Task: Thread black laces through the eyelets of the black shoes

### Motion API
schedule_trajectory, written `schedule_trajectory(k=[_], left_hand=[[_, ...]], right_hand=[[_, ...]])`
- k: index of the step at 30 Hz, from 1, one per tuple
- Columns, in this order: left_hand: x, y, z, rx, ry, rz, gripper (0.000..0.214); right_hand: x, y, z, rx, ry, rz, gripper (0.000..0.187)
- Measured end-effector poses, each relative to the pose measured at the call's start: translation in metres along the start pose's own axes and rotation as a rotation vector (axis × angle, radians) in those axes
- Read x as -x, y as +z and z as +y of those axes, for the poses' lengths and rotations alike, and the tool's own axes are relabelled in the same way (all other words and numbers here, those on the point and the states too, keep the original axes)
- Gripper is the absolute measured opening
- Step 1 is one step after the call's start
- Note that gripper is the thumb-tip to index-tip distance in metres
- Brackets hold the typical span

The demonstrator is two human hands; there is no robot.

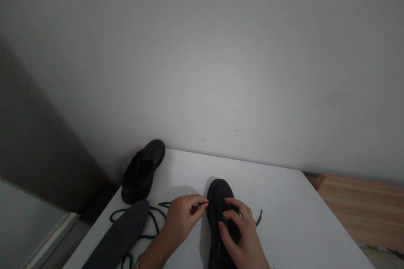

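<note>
A black shoe (220, 191) rests on the white table, its toe toward the wall. My left hand (183, 217) is at the shoe's left side, thumb and forefinger pinched on a dark shoelace (164, 204). Part of the lace shows left of that hand. My right hand (241, 231) lies over the shoe's upper, its curved fingers gripping near the lacing flaps. A lace end (259, 218) sticks out to the right of my right hand. The shoe's heel is cut off by the lower frame edge, and my fingers hide much of the eyelet area.
A second black shoe (143, 170) stands at the table's back left corner. A dark grey insole (121, 235) lies nearer, over a loose black lace (154, 218). A pale wall (233, 71) bounds the white table (296, 218). Wood-grain boards (356, 206) show beyond its right edge.
</note>
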State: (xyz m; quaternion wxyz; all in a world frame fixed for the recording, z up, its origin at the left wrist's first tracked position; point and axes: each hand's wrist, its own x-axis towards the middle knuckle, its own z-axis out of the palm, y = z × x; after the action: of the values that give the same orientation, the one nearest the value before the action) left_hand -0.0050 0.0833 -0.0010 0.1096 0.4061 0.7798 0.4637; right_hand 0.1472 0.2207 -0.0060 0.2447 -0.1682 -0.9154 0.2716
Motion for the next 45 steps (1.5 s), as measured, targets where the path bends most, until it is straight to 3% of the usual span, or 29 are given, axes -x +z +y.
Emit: schedule_trajectory(k=[13, 17, 20, 24, 30, 35, 39, 45], left_hand=[[-0.002, 0.013, 0.002, -0.006, -0.024, 0.006, 0.019], [-0.001, 0.016, 0.006, -0.058, 0.006, 0.016, 0.017], [0.000, 0.015, 0.008, -0.117, 0.016, 0.014, 0.016], [0.000, 0.014, 0.007, -0.163, 0.032, 0.001, 0.017], [-0.003, 0.015, 0.006, -0.201, 0.056, -0.023, 0.016], [-0.002, 0.012, 0.005, -0.225, 0.088, -0.041, 0.019], [0.000, -0.003, 0.002, -0.291, 0.109, -0.039, 0.015], [-0.001, -0.029, 0.004, -0.404, 0.142, 0.009, 0.008]], right_hand=[[0.001, -0.002, -0.001, -0.088, 0.049, -0.062, 0.009], [-0.005, -0.008, -0.002, -0.135, 0.071, -0.029, 0.016], [-0.015, -0.012, -0.004, -0.048, 0.047, 0.004, 0.015], [-0.030, -0.017, -0.016, 0.107, 0.004, -0.050, 0.022], [-0.049, -0.019, -0.034, 0.133, 0.001, -0.137, 0.027], [-0.053, -0.020, -0.031, 0.135, -0.027, -0.125, 0.023], [-0.042, -0.039, -0.018, -0.008, -0.033, -0.009, 0.015], [-0.010, -0.103, -0.020, -0.339, -0.031, 0.130, 0.009]])
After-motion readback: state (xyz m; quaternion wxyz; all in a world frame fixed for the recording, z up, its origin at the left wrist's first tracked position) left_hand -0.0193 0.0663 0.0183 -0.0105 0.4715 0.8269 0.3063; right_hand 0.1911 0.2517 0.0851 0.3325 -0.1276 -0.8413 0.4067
